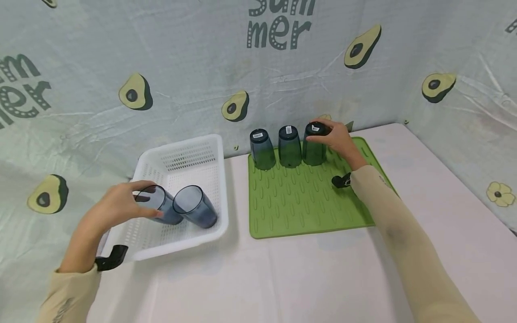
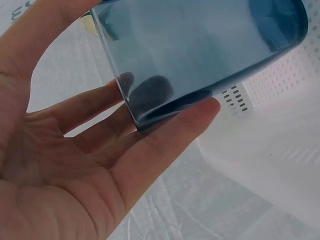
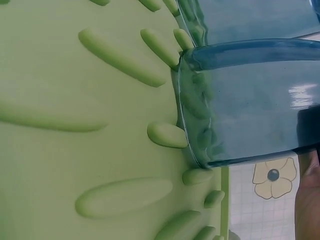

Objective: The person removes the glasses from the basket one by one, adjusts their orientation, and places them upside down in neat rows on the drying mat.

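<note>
My left hand (image 1: 117,207) grips a blue-tinted drinking glass (image 1: 170,211) near its rim, fingers and thumb on opposite sides. That glass leans, mouth toward the hand, within a white plastic basket (image 1: 221,179). Beside it in the basket, a second blue glass (image 1: 202,211) lies tilted. At the back of a green drying mat (image 1: 291,211), my right hand (image 1: 338,140) holds an upside-down glass (image 1: 314,152) around its base. The right wrist view shows this glass (image 3: 255,105) with its rim down on the ridged mat.
Two more upside-down glasses, one at the left (image 1: 263,154) and one in the middle (image 1: 289,150), stand in a row with the held one. A pale cloth covers the table (image 1: 258,278). Behind it hangs a wall sheet (image 1: 186,67) printed with avocados.
</note>
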`<control>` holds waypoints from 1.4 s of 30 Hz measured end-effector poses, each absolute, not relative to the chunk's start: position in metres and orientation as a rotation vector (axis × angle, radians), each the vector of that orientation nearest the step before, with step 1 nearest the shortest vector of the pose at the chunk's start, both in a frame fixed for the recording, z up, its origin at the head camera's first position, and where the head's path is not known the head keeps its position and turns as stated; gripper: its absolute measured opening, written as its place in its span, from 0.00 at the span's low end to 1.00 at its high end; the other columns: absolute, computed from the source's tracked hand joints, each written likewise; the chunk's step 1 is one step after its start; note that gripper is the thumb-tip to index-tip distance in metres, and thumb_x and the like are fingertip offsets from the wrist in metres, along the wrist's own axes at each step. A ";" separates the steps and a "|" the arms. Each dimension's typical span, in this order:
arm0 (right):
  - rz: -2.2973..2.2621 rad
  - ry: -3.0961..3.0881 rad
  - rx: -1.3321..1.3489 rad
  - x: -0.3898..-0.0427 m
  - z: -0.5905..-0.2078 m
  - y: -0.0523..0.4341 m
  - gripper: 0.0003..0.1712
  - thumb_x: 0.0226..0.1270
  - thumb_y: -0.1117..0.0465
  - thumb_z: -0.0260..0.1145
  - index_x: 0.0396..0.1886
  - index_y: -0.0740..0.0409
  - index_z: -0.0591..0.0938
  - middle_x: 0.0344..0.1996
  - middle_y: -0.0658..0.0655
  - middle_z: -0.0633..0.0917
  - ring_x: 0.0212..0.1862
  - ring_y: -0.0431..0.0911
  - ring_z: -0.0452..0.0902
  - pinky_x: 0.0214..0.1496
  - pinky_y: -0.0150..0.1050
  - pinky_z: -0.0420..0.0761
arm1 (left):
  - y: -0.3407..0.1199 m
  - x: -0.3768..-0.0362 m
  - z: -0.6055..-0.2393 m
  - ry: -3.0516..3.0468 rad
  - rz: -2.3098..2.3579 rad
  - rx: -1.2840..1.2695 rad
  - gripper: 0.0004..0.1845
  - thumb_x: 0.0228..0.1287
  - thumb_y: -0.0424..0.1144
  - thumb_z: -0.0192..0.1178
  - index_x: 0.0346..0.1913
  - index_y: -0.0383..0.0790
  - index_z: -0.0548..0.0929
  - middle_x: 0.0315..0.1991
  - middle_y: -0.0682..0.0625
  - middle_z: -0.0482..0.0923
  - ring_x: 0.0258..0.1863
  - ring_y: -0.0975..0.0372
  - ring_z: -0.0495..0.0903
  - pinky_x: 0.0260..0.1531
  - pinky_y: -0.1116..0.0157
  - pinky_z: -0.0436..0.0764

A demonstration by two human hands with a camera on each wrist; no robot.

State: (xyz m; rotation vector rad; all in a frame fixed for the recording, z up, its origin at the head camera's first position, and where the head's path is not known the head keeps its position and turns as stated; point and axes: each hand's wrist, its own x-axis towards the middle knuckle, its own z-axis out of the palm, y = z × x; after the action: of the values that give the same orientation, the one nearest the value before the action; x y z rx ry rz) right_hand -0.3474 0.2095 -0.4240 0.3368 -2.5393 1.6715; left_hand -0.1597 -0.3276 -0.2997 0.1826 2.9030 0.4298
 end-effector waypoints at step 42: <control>1.584 -2.562 0.313 -0.343 -0.423 0.208 0.38 0.61 0.46 0.77 0.70 0.48 0.77 0.66 0.62 0.76 0.59 0.56 0.77 0.56 0.52 0.80 | -0.320 -0.136 -0.288 3.213 0.551 0.100 0.50 0.47 0.55 0.80 0.69 0.30 0.73 0.58 0.25 0.76 0.49 0.37 0.78 0.37 0.47 0.81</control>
State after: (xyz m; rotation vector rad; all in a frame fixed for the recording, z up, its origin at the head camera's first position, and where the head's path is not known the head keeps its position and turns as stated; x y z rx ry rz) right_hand -0.3433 0.2084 -0.4234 0.3134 -2.5622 1.5843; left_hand -0.1361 -0.3196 -0.2880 0.1004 3.2133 0.5513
